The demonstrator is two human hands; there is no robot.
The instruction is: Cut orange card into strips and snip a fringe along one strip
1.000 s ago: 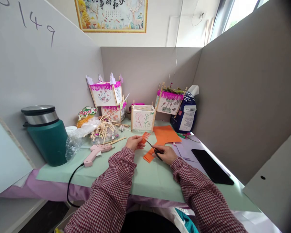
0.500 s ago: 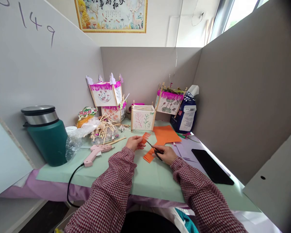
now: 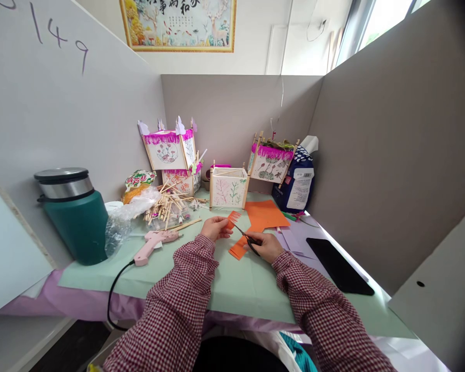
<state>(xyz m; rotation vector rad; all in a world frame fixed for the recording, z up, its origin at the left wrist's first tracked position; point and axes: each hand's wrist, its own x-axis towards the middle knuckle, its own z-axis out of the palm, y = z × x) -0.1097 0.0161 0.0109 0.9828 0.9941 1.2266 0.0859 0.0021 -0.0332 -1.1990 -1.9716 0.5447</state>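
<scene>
My left hand (image 3: 216, 229) pinches a small piece of orange paper (image 3: 233, 218) whose upper edge is cut into a fringe. Black-handled scissors (image 3: 251, 246) are in my right hand (image 3: 269, 247), their blades pointing up and left at the fringed piece. Beneath the scissors lies a folded orange paper strip (image 3: 237, 250) on the green table cover. A larger orange sheet (image 3: 266, 214) rests just behind. Beyond my hands stands a white paper lantern box (image 3: 228, 192) with wooden stick corners and drawn plants.
A pink glue gun (image 3: 155, 247) with a black cord lies left, near a green thermos (image 3: 78, 222). Behind it are a pile of wooden sticks (image 3: 166, 206) and fringed lanterns (image 3: 166, 152). To the right lie lilac paper (image 3: 292, 243) and a black phone-like slab (image 3: 339, 266).
</scene>
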